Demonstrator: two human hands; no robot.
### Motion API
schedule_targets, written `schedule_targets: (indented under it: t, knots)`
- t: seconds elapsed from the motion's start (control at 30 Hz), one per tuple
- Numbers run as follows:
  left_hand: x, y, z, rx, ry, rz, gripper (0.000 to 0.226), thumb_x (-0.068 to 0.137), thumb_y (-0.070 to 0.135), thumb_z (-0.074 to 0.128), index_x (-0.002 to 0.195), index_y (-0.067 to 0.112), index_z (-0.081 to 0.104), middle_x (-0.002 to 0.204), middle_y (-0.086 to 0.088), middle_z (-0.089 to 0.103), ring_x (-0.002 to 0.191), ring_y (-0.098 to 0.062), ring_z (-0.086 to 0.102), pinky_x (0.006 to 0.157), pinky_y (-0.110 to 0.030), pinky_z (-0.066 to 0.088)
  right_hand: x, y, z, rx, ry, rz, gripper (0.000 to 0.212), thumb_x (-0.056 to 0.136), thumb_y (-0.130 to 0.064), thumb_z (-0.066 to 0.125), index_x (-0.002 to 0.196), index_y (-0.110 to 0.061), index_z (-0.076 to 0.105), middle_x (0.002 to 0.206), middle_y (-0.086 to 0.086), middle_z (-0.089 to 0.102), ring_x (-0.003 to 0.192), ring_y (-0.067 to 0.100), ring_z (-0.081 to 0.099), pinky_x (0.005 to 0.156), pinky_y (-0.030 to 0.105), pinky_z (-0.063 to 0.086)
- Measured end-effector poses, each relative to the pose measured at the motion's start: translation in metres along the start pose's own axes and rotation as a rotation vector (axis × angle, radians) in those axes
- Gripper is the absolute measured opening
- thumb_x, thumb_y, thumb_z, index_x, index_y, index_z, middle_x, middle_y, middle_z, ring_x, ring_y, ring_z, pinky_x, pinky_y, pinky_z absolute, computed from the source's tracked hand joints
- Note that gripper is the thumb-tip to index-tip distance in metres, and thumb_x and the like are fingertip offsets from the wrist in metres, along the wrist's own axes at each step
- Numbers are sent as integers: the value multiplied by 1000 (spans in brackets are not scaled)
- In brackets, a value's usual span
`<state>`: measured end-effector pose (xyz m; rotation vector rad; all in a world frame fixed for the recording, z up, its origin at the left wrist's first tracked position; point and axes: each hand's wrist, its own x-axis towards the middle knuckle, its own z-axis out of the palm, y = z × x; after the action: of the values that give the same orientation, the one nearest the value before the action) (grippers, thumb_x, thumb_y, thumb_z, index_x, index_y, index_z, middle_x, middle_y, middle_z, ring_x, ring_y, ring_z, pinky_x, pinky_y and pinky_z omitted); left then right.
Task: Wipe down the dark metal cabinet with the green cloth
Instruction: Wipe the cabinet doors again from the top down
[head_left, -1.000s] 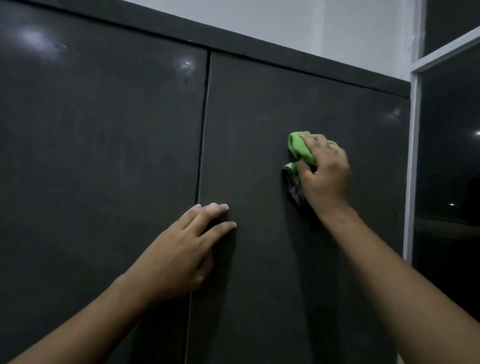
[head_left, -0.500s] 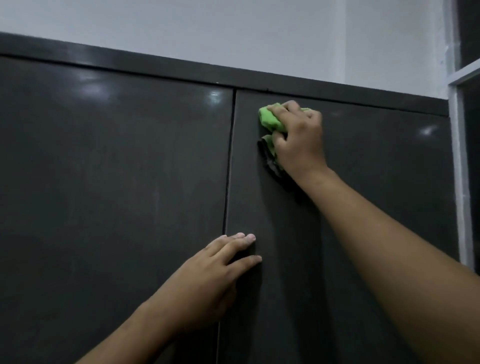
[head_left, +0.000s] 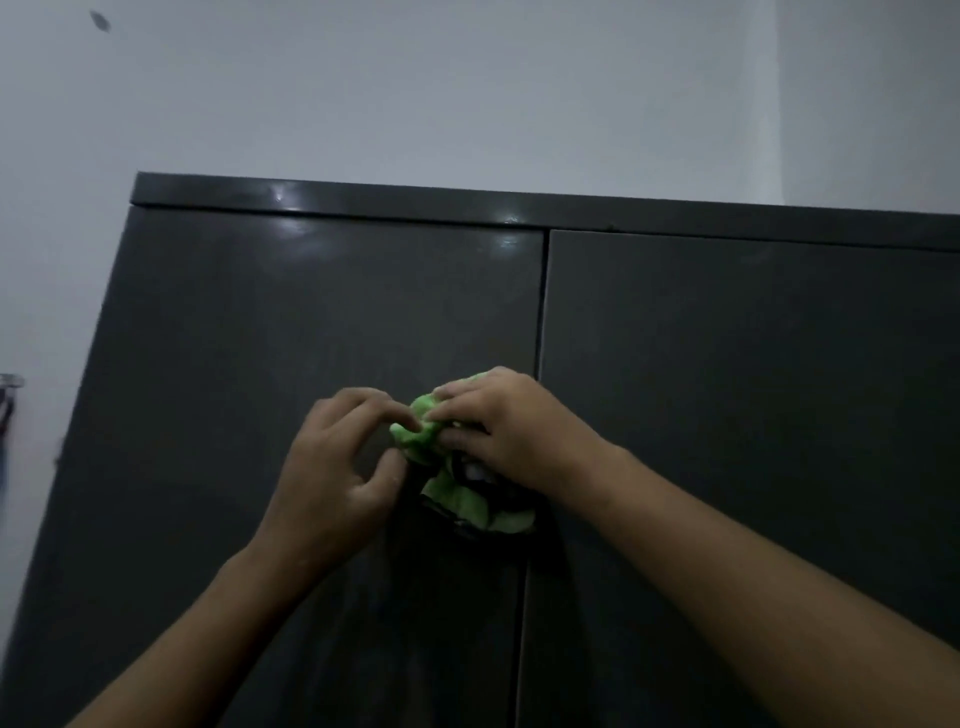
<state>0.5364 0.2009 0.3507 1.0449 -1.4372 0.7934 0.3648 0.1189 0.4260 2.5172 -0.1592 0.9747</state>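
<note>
Cloth (head_left: 462, 499) is off the right door now; half a second back my right hand (head_left: 509, 436) scrubbed near its top. Left hand (head_left: 337, 467) has left the door and pinches the bunched cloth. Right fingers curl round it, in front of the seam. Wiping paused, likely refolding. Cabinet (head_left: 727, 389) doors closed, contents unseen.

The green cloth (head_left: 457, 499) is partly hidden under the left hand (head_left: 343, 462) and right hand (head_left: 511, 431). The dark cabinet (head_left: 727, 389) runs off the right and bottom edges. A metal object (head_left: 10, 384) at the left edge is cut off and can't be identified.
</note>
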Motion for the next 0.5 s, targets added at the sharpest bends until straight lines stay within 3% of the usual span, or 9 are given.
schedule_targets:
  t: [0.1, 0.2, 0.27, 0.3, 0.37, 0.43, 0.5]
  knots:
    - [5, 13, 8, -1, -46, -131, 21, 86, 37, 55, 105, 29, 61, 107, 11, 53, 102, -9, 52, 88, -29, 49, 3, -13, 11, 61, 219, 125, 12, 94, -16, 65, 96, -10, 76, 97, 5, 71, 89, 19, 65, 79, 39, 54]
    - [3, 30, 21, 66, -33, -208, 28, 93, 38, 52, 119, 25, 54, 116, 7, 49, 109, -10, 48, 89, -21, 42, -2, -23, 17, 114, 261, 226, 15, 95, -12, 59, 99, -12, 73, 98, 2, 70, 89, 14, 64, 76, 22, 53]
    - [3, 42, 32, 67, -40, -183, 38, 98, 35, 45, 131, 17, 50, 130, 0, 51, 122, -14, 46, 102, -29, 40, -2, -18, 5, 237, 230, 288, 27, 88, -6, 60, 109, -19, 74, 101, -4, 73, 94, 8, 67, 82, 21, 54]
    - [3, 46, 39, 73, -79, -194, 44, 100, 34, 42, 139, 13, 44, 142, -7, 44, 134, -18, 38, 112, -34, 34, -1, -15, -5, 338, 189, 331, 38, 85, -1, 58, 114, -21, 72, 104, -4, 73, 96, 7, 68, 86, 24, 56]
    - [2, 54, 57, 111, -168, -271, 57, 101, 34, 38, 152, 11, 22, 161, -14, 11, 150, -24, 5, 122, -41, 15, -1, -6, -26, 490, 61, 418, 50, 84, 8, 50, 119, -23, 69, 105, 0, 73, 96, 8, 70, 86, 28, 59]
    - [0, 56, 79, 196, -214, -313, 65, 101, 39, 29, 155, 11, 6, 160, -17, -11, 149, -32, -13, 121, -50, 6, -1, 3, -47, 404, 1, 422, 47, 85, 9, 48, 111, -22, 71, 98, 0, 73, 84, 8, 73, 73, 27, 61]
    - [3, 54, 94, 280, -159, -253, 64, 97, 42, 22, 152, 8, 14, 156, -29, 3, 146, -46, 2, 116, -60, 14, -1, 11, -66, 221, 97, 381, 39, 84, 3, 50, 98, -23, 75, 88, -3, 73, 72, 9, 72, 67, 31, 60]
